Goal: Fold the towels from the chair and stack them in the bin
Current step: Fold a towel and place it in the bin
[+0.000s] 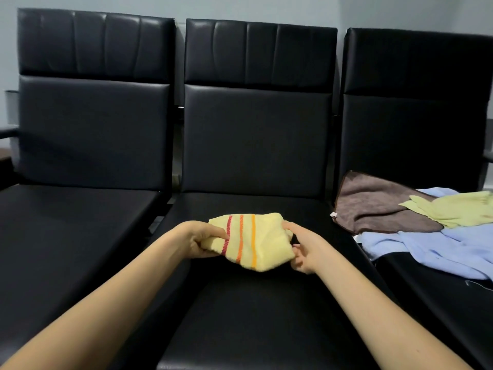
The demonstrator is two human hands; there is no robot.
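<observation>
**Folded striped towel held between both hands over the middle chair**

At the lower centre of the frame, a folded pale yellow towel with three stripes, red, orange and yellow-orange, is held just above the seat of the middle black chair. The left hand grips the towel's left end, thumb on top near the red stripe and the other fingers curled underneath. The right hand pinches the right end, its fingers closed on the folded edge. Both bare forearms run in from the bottom corners of the frame.

At the right edge of the frame, on the seat of the right chair, lies a loose heap of unfolded cloths: a brown towel furthest left, with a small white tag at its near corner, a yellow-green towel lying partly over it, and a light blue towel spread under and in front of both, reaching toward the seat's front edge.

A left chair fills the left of the frame, its seat bare. Behind the chair backs is a pale grey wall.
</observation>
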